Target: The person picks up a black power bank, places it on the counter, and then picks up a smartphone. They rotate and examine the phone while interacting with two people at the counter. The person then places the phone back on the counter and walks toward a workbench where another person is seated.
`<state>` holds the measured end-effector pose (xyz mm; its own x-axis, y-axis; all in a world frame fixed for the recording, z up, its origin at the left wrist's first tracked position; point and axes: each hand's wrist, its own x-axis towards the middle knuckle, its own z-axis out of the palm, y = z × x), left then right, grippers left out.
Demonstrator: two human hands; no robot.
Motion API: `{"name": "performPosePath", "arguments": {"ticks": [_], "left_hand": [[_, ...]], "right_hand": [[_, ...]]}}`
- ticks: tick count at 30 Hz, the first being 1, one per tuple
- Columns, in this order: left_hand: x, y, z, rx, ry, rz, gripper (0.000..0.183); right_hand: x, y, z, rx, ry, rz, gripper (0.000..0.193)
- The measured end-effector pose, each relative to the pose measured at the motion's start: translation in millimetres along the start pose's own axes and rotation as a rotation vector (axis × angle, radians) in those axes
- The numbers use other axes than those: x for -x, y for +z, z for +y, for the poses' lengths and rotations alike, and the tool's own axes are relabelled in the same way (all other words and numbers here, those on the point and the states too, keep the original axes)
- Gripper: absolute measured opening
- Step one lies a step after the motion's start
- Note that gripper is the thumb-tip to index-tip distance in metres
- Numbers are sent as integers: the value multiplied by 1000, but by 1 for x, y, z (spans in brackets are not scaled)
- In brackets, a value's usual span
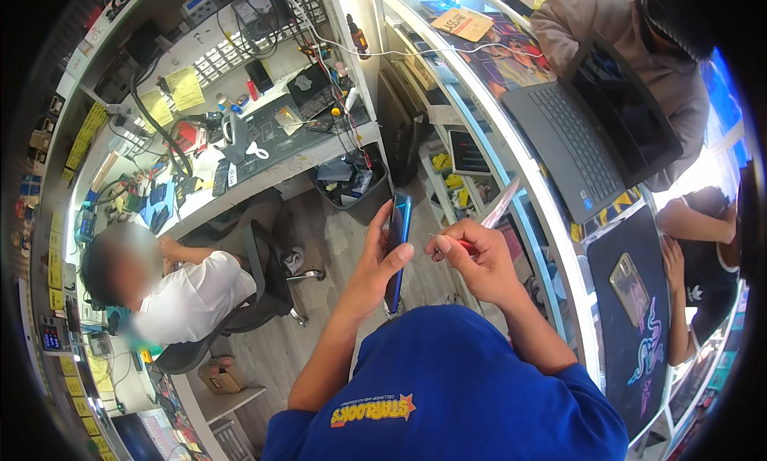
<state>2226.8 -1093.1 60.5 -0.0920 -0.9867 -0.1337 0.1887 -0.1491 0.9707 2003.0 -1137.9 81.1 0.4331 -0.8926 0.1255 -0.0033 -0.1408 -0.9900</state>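
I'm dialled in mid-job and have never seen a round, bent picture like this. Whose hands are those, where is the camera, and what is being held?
It is one fisheye camera worn on the person's head, looking down, so straight edges bend. The forearms from below are the wearer's own. The left hand grips a blue phone on edge. The right hand pinches a thin red-handled tool beside it. To the right runs a glass counter with a laptop and another phone on a dark mat. A seated person in a white shirt works at the left.

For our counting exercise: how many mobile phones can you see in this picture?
2. A slim blue phone is held on edge in the left hand; a gold-backed phone lies on the black counter mat. Others may hide among the workbench clutter.
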Motion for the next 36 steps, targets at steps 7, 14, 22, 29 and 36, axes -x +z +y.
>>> {"name": "performPosePath", "arguments": {"ticks": [7, 14, 22, 29, 36], "left_hand": [[7, 9, 14, 10, 53, -5, 108], [11, 11, 13, -17, 103, -2, 110], [12, 11, 9, -85, 162, 70, 111], [16, 10, 22, -423, 243, 209, 112], [16, 7, 23, -580, 300, 268, 114]], "right_hand": [[0, 9, -31, 345, -179, 45, 12], [1, 10, -31, 383, -223, 67, 12], [-1, 12, -38, 409, -223, 67, 11], [-6, 17, -40, 612, -391, 86, 9], [-12, 17, -37, 639, -401, 41, 6]]}}
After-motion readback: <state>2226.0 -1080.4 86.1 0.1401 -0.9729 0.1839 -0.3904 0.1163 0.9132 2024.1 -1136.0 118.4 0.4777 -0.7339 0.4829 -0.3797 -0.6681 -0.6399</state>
